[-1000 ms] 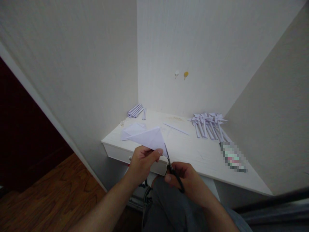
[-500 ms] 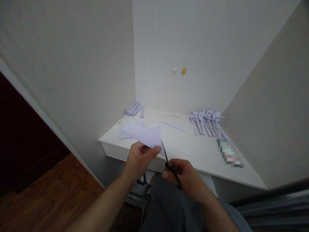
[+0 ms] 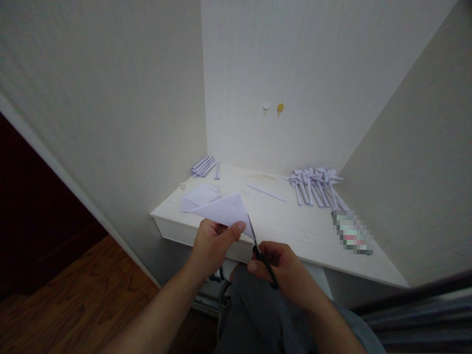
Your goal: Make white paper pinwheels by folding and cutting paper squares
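My left hand (image 3: pixel 212 244) pinches a folded white paper triangle (image 3: pixel 224 210) by its near edge, holding it in the air over the front of a small white desk (image 3: pixel 295 231). My right hand (image 3: pixel 282 270) grips black-handled scissors (image 3: pixel 260 253). Their blades point up and meet the paper's right corner beside my left thumb.
More white paper sheets (image 3: pixel 199 195) lie on the desk's left part. A bundle of rolled paper sticks (image 3: pixel 204 166) lies in the back left corner, a pile of folded paper pieces (image 3: pixel 315 184) at the back right. A thin strip (image 3: pixel 266 192) lies mid-desk. Walls close three sides.
The camera view has shifted slightly. The paper has tilted a little lower in my left hand, and the scissors stay at its right corner.
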Tool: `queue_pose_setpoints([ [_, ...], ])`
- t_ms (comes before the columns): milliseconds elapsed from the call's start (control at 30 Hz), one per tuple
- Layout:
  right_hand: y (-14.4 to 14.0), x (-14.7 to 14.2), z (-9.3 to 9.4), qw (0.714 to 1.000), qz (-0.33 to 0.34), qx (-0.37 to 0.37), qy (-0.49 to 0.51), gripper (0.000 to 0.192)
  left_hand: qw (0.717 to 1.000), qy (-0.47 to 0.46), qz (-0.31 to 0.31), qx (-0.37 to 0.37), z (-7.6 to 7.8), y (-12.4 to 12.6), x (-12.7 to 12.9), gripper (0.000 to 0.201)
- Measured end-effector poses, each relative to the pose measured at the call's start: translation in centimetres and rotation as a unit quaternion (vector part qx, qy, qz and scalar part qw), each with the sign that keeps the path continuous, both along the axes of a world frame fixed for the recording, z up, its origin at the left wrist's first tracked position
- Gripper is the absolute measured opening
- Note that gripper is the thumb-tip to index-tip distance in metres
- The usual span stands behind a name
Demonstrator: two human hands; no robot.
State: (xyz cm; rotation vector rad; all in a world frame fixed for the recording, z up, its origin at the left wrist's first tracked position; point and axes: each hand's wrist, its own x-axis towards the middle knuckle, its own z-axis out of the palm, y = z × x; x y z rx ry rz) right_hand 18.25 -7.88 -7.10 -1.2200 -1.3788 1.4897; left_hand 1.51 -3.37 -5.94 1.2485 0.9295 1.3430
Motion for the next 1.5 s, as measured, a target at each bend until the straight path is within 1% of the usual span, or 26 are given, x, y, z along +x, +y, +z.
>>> queue_pose_setpoints([
  [100, 0.0, 0.0, -0.2, 1.0, -0.009, -0.004, -0.01, 0.041, 1.0, -0.004, 0.008, -0.011, 0.0, 0.0, 0.0, 0.029],
  [267, 0.1, 0.0, -0.1, 1.0, -0.007, 0.005, -0.025, 0.043, 1.0, -0.007, 0.016, -0.025, -0.8, 0.3, 0.0, 0.031],
  [400, 0.1, -0.1, 0.0, 0.999, -0.017, -0.008, -0.027, 0.042, 1.0, -0.016, 0.009, -0.025, -1.2, 0.6, 0.1, 0.03],
  [533, 0.0, -0.1, -0.2, 0.999, -0.018, -0.008, -0.032, 0.038, 0.999, -0.022, 0.002, -0.033, -1.2, 0.6, 0.2, 0.029],
  [733, 0.3, 0.0, -0.6, 0.999, -0.025, 0.007, -0.04, 0.035, 0.999, -0.003, -0.011, -0.035, -1.2, 0.8, 0.4, 0.031],
  [900, 0.6, -0.2, -0.6, 0.996, -0.049, 0.013, -0.073, 0.04, 0.999, -0.005, -0.021, -0.037, -2.0, 1.5, 0.3, 0.033],
  [1067, 0.7, -0.2, -0.5, 0.995, -0.053, 0.019, -0.087, 0.036, 0.998, -0.042, -0.014, -0.054, -2.6, 1.9, 0.5, 0.031],
  [1167, 0.7, -0.1, -0.6, 0.994, -0.053, 0.025, -0.09, 0.034, 0.996, -0.059, 0.003, -0.061, -2.5, 1.9, 0.7, 0.03],
  [1367, 0.6, -0.1, -0.9, 0.996, -0.056, 0.017, -0.072, 0.036, 0.997, -0.002, 0.023, -0.073, -1.8, 1.5, 1.0, 0.035],
  [1500, 0.6, 0.0, -1.2, 0.996, -0.063, 0.019, -0.064, 0.04, 0.997, -0.008, 0.018, -0.07, -1.6, 1.4, 1.2, 0.034],
])
